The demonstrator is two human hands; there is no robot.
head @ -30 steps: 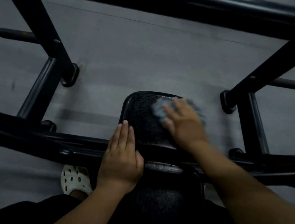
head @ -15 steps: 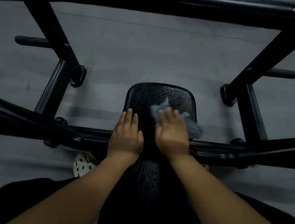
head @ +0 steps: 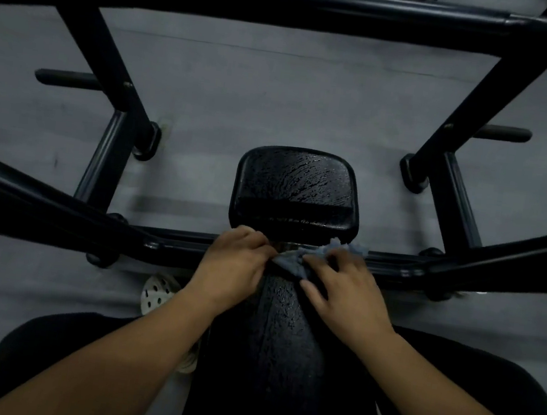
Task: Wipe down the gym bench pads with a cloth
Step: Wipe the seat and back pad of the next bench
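Cloth [head: 306, 261] is bunched right at the gap between the two bench pads, blue-grey and crumpled, and it is held from both sides. Its left end is pinched by the left hand [head: 233, 268], fingers curled in tight, knuckles up. Its right part is covered by the right hand [head: 346, 294], fingers bent down over the folds and gripping them. The thumb is stretched out apart and laid on the near pad [head: 281, 332]. That hand is slightly blurred. A ragged corner of the cloth is seen poking out beyond the right fingertips, over the black crossbar [head: 174, 245] that runs beneath the gap.

The far pad [head: 296, 189] is touched by neither hand. It is seen just beyond the cloth, its black surface glistening with streaks and droplets. The near pad, long and narrow, is straddled by legs in black trousers [head: 52, 345]. A white perforated shoe [head: 156, 291] is planted on the grey floor [head: 278, 97] left of the near pad, partly hidden by the left forearm. A thick black frame bar [head: 307, 8] is stretched across the top of the view.
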